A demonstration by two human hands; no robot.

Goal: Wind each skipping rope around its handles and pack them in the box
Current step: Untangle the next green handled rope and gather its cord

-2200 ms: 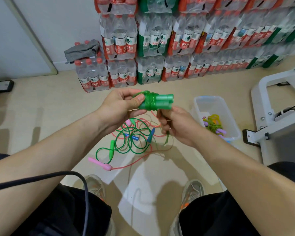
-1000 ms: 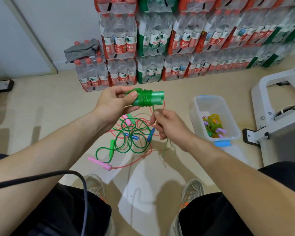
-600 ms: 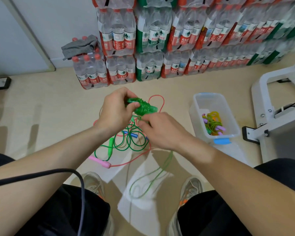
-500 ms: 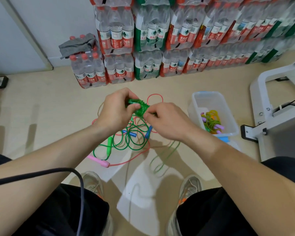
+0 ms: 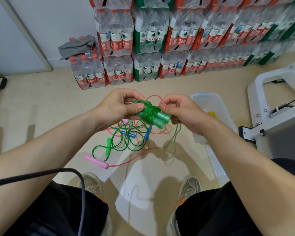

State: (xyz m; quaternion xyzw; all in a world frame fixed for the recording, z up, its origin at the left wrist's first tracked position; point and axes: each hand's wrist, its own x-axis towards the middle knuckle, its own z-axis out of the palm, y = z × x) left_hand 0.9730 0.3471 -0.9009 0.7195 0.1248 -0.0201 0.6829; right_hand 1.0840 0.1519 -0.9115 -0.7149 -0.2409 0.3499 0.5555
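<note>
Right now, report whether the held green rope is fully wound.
Not fully. Coils wrap the handles in the left hand, but a loose tail hangs from the right hand.

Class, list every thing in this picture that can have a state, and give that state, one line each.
green skipping rope, mostly wound around its handles, tail hanging loose
left hand, grips that rope's wound part
right hand, pinches that rope's free part
box, open
floor ropes, unwound, tangled
</note>
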